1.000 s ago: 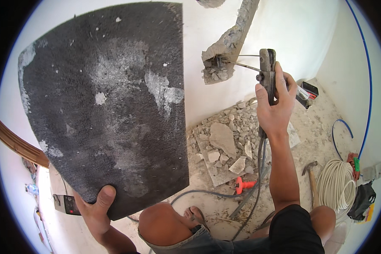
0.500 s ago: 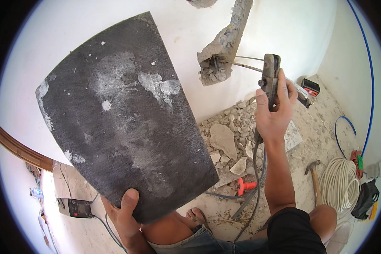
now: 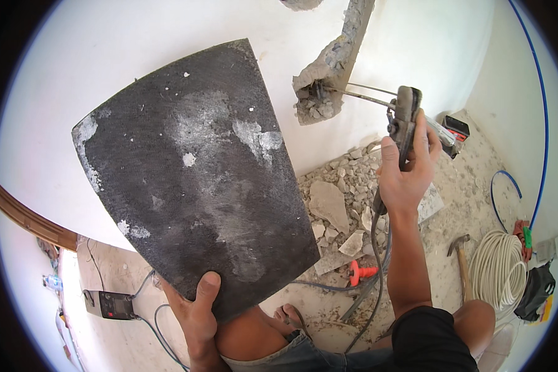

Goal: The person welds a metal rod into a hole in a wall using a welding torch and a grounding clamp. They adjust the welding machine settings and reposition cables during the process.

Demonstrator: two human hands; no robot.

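Observation:
My left hand (image 3: 198,310) grips the lower edge of a large dark board (image 3: 167,173) with white patches, thumb on its face. The board is held up in front of the white wall. Closed around an electrode holder (image 3: 408,115) is my right hand (image 3: 410,177), with the holder's dark cable (image 3: 378,291) hanging below. From the holder's jaw a thin welding rod (image 3: 363,97) runs left into a broken-out cavity (image 3: 316,102) in the wall. A second thin line shows above the rod; I cannot tell if it is a rod or a shadow.
Rubble (image 3: 338,208) lies at the wall's foot. An orange-handled tool (image 3: 361,273), a wooden-handled hammer (image 3: 461,263) and a coil of white cable (image 3: 499,270) are on the floor. A small dark machine with cables (image 3: 110,305) stands at left. Blue tubing (image 3: 544,111) hangs right.
The board has shifted right and its top edge has dropped, tilting it slightly. My right hand and the electrode holder have moved a little right and down.

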